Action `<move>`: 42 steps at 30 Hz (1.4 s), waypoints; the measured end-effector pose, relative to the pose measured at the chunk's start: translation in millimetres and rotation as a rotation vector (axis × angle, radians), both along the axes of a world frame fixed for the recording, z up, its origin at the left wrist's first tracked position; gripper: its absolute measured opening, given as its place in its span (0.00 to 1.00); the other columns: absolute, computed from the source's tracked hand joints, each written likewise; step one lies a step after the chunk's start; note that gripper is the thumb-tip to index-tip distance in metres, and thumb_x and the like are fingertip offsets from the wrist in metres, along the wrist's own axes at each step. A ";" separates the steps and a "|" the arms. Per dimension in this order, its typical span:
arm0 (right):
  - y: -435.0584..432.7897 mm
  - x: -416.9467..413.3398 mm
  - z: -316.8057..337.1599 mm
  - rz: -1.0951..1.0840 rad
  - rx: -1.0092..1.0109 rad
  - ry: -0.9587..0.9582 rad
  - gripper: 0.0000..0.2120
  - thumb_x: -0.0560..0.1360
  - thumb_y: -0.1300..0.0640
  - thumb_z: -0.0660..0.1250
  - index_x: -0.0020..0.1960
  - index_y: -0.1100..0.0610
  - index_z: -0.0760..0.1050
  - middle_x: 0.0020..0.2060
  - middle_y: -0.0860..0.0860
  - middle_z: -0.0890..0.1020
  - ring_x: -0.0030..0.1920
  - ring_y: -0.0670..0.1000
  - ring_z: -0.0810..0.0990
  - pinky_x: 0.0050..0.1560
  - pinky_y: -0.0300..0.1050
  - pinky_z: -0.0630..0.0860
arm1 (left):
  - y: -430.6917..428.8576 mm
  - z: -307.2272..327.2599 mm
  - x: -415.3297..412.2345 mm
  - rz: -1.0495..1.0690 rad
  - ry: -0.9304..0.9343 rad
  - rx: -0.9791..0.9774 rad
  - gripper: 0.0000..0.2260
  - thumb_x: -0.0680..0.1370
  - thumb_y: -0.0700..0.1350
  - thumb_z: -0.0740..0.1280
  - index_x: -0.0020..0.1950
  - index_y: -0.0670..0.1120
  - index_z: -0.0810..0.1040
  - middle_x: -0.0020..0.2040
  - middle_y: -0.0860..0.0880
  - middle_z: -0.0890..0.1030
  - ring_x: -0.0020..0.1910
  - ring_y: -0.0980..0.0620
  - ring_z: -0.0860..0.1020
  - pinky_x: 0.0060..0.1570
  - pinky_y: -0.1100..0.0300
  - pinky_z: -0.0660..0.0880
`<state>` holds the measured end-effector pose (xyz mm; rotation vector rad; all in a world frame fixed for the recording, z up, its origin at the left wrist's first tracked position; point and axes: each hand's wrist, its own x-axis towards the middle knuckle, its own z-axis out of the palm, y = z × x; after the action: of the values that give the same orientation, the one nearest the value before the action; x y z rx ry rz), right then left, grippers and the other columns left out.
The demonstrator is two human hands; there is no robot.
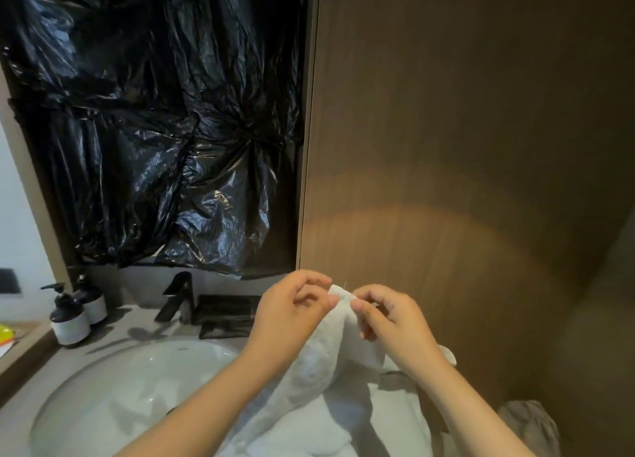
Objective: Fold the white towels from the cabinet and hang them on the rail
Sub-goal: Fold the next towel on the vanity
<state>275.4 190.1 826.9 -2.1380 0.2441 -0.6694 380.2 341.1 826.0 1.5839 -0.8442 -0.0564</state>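
A white towel (pixel 323 370) hangs in front of me over the right side of the sink, its lower part bunched at the bottom of the view. My left hand (pixel 292 314) and my right hand (pixel 388 315) are close together at chest height, each pinching the towel's top edge near one corner (pixel 340 295). The cloth drapes down between my forearms. No rail or open cabinet is in view.
A white sink basin (pixel 113 398) lies at lower left with a black faucet (pixel 175 297) behind it. Two dark pump bottles (pixel 70 314) stand at the left. Black plastic sheeting (pixel 151 120) covers the mirror. A brown wood panel (pixel 446 147) fills the right. A black tray (pixel 226 315) sits beside the faucet.
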 end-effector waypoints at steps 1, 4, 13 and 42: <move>0.7 -1.2 -3.1 -0.011 0.000 -0.009 0.09 0.79 0.57 0.65 0.43 0.48 0.79 0.29 0.45 0.79 0.30 0.45 0.77 0.36 0.37 0.74 | 2.7 -3.5 -1.4 -0.028 0.033 0.023 0.09 0.72 0.44 0.75 0.48 0.55 0.79 0.38 0.54 0.84 0.38 0.58 0.81 0.40 0.66 0.76; 4.6 -5.6 -10.2 -0.040 0.012 -0.021 0.10 0.80 0.57 0.64 0.42 0.48 0.79 0.30 0.46 0.79 0.31 0.44 0.76 0.36 0.37 0.74 | 11.9 -17.8 -3.0 -0.005 0.001 0.107 0.11 0.72 0.42 0.75 0.48 0.54 0.77 0.38 0.55 0.83 0.38 0.58 0.81 0.43 0.65 0.76; 20.0 -14.2 0.9 0.034 0.022 -0.016 0.05 0.78 0.54 0.67 0.45 0.48 0.80 0.35 0.39 0.80 0.33 0.39 0.76 0.37 0.31 0.69 | 19.4 -26.8 -22.0 -0.013 0.012 0.010 0.09 0.73 0.38 0.74 0.42 0.53 0.81 0.39 0.55 0.82 0.40 0.55 0.79 0.45 0.59 0.79; -26.0 -12.4 50.0 -0.267 -0.075 -0.252 0.06 0.79 0.50 0.64 0.46 0.44 0.78 0.39 0.38 0.80 0.38 0.45 0.78 0.35 0.33 0.75 | 38.6 -46.9 16.3 -0.105 -0.425 0.479 0.14 0.78 0.50 0.68 0.35 0.45 0.78 0.35 0.52 0.75 0.38 0.57 0.73 0.40 0.65 0.68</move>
<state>263.0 164.1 877.0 -2.0841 0.3757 -1.1088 396.5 379.7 779.1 2.0374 -1.3159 0.0053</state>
